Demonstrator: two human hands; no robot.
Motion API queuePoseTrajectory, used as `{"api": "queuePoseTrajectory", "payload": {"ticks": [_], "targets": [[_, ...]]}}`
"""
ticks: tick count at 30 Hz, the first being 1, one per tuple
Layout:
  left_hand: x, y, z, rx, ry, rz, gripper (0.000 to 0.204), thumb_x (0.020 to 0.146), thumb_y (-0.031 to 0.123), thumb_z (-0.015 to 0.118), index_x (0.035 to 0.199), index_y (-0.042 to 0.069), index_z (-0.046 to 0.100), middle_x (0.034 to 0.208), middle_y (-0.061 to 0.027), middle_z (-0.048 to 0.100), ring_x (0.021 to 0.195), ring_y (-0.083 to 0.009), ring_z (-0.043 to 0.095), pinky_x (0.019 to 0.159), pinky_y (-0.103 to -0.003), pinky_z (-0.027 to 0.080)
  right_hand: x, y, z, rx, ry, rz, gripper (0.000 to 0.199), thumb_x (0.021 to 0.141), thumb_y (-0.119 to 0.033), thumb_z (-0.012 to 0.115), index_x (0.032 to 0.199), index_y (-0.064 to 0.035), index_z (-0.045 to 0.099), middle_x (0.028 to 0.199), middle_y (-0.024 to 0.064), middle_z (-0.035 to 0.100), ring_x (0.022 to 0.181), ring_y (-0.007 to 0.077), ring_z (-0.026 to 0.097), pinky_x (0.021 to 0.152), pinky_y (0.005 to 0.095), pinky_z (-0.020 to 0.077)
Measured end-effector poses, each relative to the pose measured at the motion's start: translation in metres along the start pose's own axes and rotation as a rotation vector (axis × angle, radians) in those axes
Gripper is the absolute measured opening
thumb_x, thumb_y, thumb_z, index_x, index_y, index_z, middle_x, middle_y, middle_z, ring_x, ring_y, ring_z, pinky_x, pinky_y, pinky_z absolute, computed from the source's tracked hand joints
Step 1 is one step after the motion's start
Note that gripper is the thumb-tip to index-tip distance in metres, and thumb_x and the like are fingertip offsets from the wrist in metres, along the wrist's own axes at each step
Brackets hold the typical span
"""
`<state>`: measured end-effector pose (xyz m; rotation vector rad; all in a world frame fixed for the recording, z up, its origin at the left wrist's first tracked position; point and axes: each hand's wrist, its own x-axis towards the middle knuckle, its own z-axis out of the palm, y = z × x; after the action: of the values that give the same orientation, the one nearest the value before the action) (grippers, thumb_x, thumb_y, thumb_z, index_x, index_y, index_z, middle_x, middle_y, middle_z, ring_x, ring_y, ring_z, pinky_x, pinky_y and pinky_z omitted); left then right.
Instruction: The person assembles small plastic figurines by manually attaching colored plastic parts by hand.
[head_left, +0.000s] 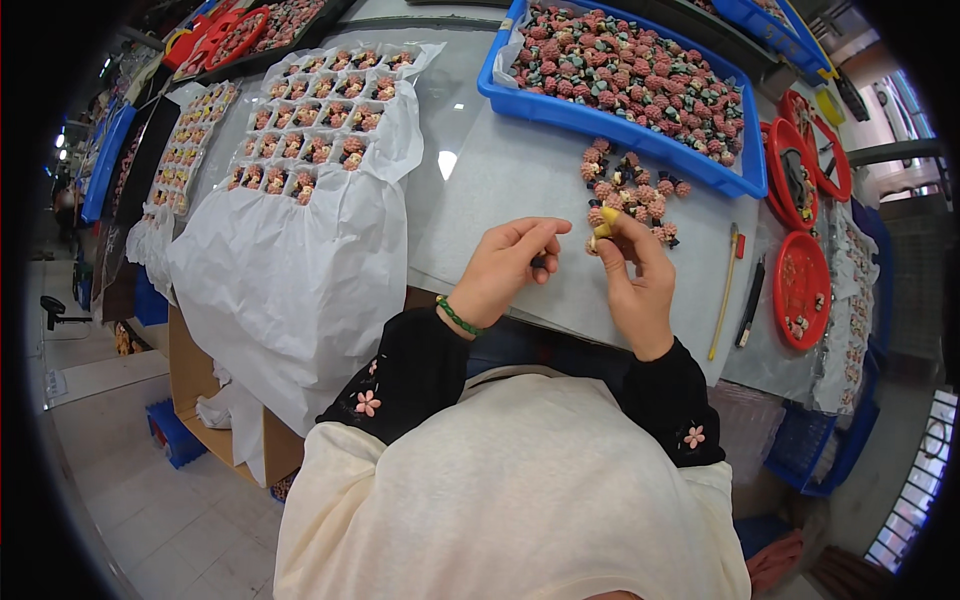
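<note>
My left hand (505,268) rests on the grey table mat, fingers curled, pinching a small dark piece between thumb and fingers. My right hand (630,275), with a yellow cover on the forefinger tip, holds a small pink flower-shaped piece (594,243) at its fingertips. Just beyond my right hand lies a loose pile of pink flower pieces with dark bits (630,190). A blue bin (560,108) full of pink and grey flower pieces stands behind that pile. A green band circles my left wrist.
White paper (290,270) drapes over a box at the left, under a tray of flower pieces set in rows (320,110). Red round trays (803,290) stand at the right. A yellow stick (724,295) and a black pen (750,300) lie on the mat.
</note>
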<state>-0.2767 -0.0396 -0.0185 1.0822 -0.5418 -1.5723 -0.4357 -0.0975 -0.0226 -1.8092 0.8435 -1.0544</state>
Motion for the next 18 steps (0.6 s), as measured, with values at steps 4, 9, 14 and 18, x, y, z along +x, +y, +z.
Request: {"api": "queuePoseTrajectory", "payload": {"ticks": [4, 9, 14, 18], "targets": [[0.000, 0.001, 0.014, -0.081, -0.113, -0.031, 0.034, 0.092, 0.027, 0.044, 0.108, 0.000, 0.054, 0.079, -0.0013, 0.052, 0.066, -0.0070, 0.046, 0.057, -0.019, 0.038, -0.007, -0.012, 0.006, 0.386, 0.034, 0.158, 0.032, 0.083, -0.002, 0.056, 0.113, 0.0021, 0.047, 0.095, 0.0078, 0.055, 0.086, 0.0124, 0.054, 0.071, 0.0240, 0.0463], [0.002, 0.002, 0.013, 0.146, -0.031, 0.080, 0.026, 0.090, 0.021, 0.049, 0.104, 0.001, 0.058, 0.082, -0.0026, 0.053, 0.067, -0.0066, 0.047, 0.058, -0.020, 0.039, -0.010, -0.009, 0.011, 0.449, 0.081, 0.206, 0.035, 0.081, 0.003, 0.057, 0.114, 0.0038, 0.046, 0.100, 0.0093, 0.054, 0.089, 0.0147, 0.055, 0.077, 0.0254, 0.0466], [0.003, -0.003, 0.007, 0.138, -0.084, 0.289, 0.025, 0.083, 0.005, 0.056, 0.107, -0.002, 0.056, 0.090, -0.0042, 0.057, 0.078, -0.0087, 0.053, 0.069, -0.021, 0.044, -0.012, 0.000, 0.012, 0.326, 0.061, 0.075, 0.037, 0.079, 0.006, 0.057, 0.114, 0.0049, 0.046, 0.103, 0.0107, 0.053, 0.092, 0.0167, 0.055, 0.080, 0.0269, 0.0465], [0.004, -0.005, 0.003, 0.051, -0.109, 0.292, 0.027, 0.081, 0.001, 0.057, 0.107, -0.002, 0.056, 0.098, -0.0057, 0.057, 0.085, -0.0099, 0.054, 0.077, -0.022, 0.045, -0.015, 0.004, 0.014, 0.163, 0.079, -0.090, 0.039, 0.078, 0.007, 0.057, 0.115, 0.0053, 0.045, 0.105, 0.0125, 0.053, 0.096, 0.0185, 0.055, 0.082, 0.0280, 0.0459]]}}
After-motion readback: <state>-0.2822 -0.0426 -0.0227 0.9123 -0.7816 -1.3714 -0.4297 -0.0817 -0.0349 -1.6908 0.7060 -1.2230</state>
